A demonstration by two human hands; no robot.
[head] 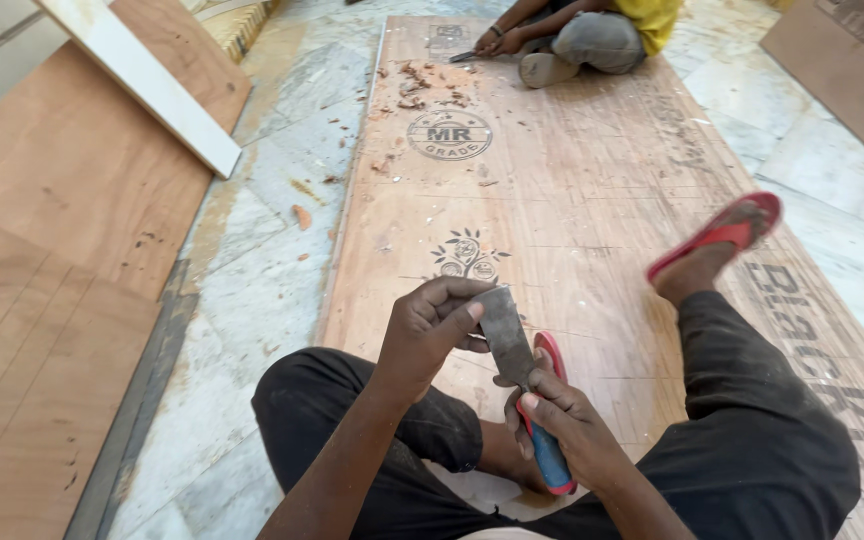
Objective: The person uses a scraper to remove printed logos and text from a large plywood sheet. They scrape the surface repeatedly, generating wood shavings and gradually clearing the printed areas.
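Nearest, the right hand (564,420) is wrapped around a chisel (524,380) by its red-and-blue handle, blade slanting up-left. At the blade's upper end, the left hand (430,330) pinches the flat metal with thumb and fingers, above the plywood sheet (572,180).

The chisel (512,345) has a dull grey metal blade, scuffed and matt, and a smooth blue and red plastic handle; the plywood sheet (572,190) is reddish wood, matt, slightly rough, littered with wood chips (422,90); the floor (262,270) is pale polished stone, dusty; the sandal (727,232) is red rubber; the trousers (752,440) are black matt cloth.
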